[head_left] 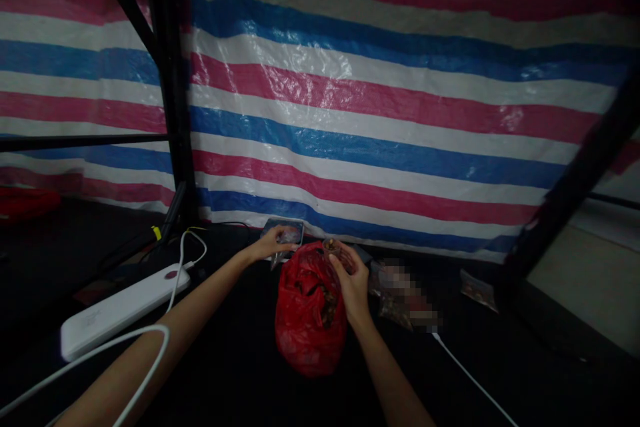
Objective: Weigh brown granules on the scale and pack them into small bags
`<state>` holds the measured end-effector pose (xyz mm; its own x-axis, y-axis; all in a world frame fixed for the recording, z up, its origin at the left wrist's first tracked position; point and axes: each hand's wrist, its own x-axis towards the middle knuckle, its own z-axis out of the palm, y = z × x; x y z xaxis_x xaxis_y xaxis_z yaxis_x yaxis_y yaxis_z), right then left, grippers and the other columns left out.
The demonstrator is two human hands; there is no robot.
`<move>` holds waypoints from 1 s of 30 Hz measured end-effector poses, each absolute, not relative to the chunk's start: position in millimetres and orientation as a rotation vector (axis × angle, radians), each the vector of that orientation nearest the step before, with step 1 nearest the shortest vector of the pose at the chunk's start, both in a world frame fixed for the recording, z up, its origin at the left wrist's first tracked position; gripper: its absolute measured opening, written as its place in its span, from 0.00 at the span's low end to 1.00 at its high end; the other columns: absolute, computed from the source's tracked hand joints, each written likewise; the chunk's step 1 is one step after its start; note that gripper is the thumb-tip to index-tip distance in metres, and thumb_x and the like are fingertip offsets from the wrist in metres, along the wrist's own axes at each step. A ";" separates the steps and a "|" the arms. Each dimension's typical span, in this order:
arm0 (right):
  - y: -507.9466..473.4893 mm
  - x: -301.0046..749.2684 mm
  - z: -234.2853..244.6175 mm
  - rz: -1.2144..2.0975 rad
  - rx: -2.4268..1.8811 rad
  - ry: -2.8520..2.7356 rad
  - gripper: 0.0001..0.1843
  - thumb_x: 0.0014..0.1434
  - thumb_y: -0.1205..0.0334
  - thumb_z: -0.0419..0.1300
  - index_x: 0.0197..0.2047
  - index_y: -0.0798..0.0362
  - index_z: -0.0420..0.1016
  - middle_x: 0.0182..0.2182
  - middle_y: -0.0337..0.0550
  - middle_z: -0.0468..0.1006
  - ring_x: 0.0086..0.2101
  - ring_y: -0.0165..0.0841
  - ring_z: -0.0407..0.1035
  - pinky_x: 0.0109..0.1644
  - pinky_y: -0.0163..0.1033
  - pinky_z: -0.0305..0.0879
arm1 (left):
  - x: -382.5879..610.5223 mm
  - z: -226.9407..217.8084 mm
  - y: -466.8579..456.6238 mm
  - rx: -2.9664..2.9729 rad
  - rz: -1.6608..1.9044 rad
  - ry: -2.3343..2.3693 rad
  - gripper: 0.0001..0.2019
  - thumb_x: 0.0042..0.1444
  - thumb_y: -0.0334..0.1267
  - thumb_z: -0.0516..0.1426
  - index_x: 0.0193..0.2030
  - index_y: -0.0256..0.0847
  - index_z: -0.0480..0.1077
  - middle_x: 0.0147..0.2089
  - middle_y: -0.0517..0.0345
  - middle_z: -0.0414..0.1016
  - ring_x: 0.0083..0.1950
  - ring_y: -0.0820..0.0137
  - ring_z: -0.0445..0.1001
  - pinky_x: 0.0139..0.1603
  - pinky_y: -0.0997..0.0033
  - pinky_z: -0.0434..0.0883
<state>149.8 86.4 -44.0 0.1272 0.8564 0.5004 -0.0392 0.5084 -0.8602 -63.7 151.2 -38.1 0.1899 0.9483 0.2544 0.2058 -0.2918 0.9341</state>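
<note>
A red plastic bag (307,320) with small brown pieces inside sits open on the dark table in front of me. My right hand (350,277) is at the bag's right rim, its fingers pinched round a small clear cup or bag of brown pieces (331,248). My left hand (270,243) reaches past the bag's top left, fingers curled on a small clear packet (287,237) that lies near a dark flat device by the tarp.
A white power strip (120,310) with white cables (150,340) lies at the left. Small clear packets (477,290) lie at the right. A striped red, white and blue tarp (380,100) hangs behind. Black frame posts (167,80) stand left and right.
</note>
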 end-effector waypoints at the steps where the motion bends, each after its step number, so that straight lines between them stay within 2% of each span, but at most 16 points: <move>1: 85.3 150.3 -42.9 0.738 -0.824 -1.301 0.18 0.49 0.57 0.59 0.44 0.55 0.70 0.41 0.47 0.75 0.42 0.37 0.69 0.49 0.45 0.62 | -60.8 -36.9 138.5 1.668 1.105 1.030 0.27 0.37 0.43 0.63 0.46 0.36 0.67 0.47 0.50 0.71 0.49 0.61 0.67 0.54 0.61 0.59; 4: 80.5 151.3 -38.6 0.628 -0.847 -1.372 0.18 0.50 0.58 0.58 0.44 0.54 0.70 0.42 0.46 0.75 0.42 0.37 0.69 0.48 0.44 0.62 | -50.9 -34.7 103.3 1.622 1.016 0.838 0.27 0.45 0.42 0.60 0.53 0.39 0.61 0.52 0.50 0.67 0.53 0.63 0.64 0.57 0.61 0.56; 6: 76.9 151.1 -36.0 0.538 -0.858 -1.432 0.17 0.51 0.59 0.58 0.45 0.52 0.70 0.43 0.45 0.75 0.43 0.37 0.68 0.49 0.44 0.62 | -43.2 -34.0 87.7 1.559 0.987 0.749 0.28 0.47 0.42 0.59 0.55 0.40 0.58 0.53 0.50 0.66 0.54 0.63 0.64 0.57 0.61 0.56; 15: 73.2 146.9 -38.4 0.302 -0.865 -1.709 0.18 0.55 0.64 0.54 0.50 0.50 0.66 0.47 0.45 0.71 0.46 0.36 0.65 0.51 0.44 0.60 | -22.9 -34.2 78.4 1.696 1.008 0.705 0.33 0.42 0.46 0.61 0.55 0.36 0.58 0.55 0.48 0.64 0.56 0.62 0.61 0.59 0.62 0.54; 18: 74.8 148.1 -39.3 0.226 -0.868 -1.764 0.18 0.55 0.65 0.53 0.50 0.49 0.66 0.47 0.44 0.71 0.47 0.36 0.64 0.52 0.45 0.58 | -23.0 -34.1 78.0 1.761 1.049 0.743 0.31 0.44 0.43 0.61 0.55 0.37 0.59 0.56 0.49 0.63 0.57 0.63 0.61 0.59 0.63 0.54; 22: 74.9 150.1 -36.5 0.111 -0.864 -1.868 0.20 0.55 0.67 0.53 0.51 0.48 0.65 0.47 0.42 0.70 0.48 0.36 0.61 0.54 0.46 0.57 | -25.1 -34.1 79.1 1.780 1.068 0.775 0.26 0.47 0.41 0.59 0.54 0.36 0.61 0.52 0.50 0.67 0.53 0.64 0.64 0.57 0.63 0.57; 30: 72.2 153.2 -34.7 -0.009 -0.788 -2.123 0.22 0.57 0.71 0.48 0.54 0.47 0.62 0.49 0.42 0.67 0.50 0.34 0.58 0.54 0.45 0.57 | -27.7 -39.7 80.6 1.751 0.985 0.704 0.24 0.45 0.39 0.61 0.50 0.34 0.64 0.48 0.51 0.69 0.49 0.65 0.66 0.54 0.65 0.59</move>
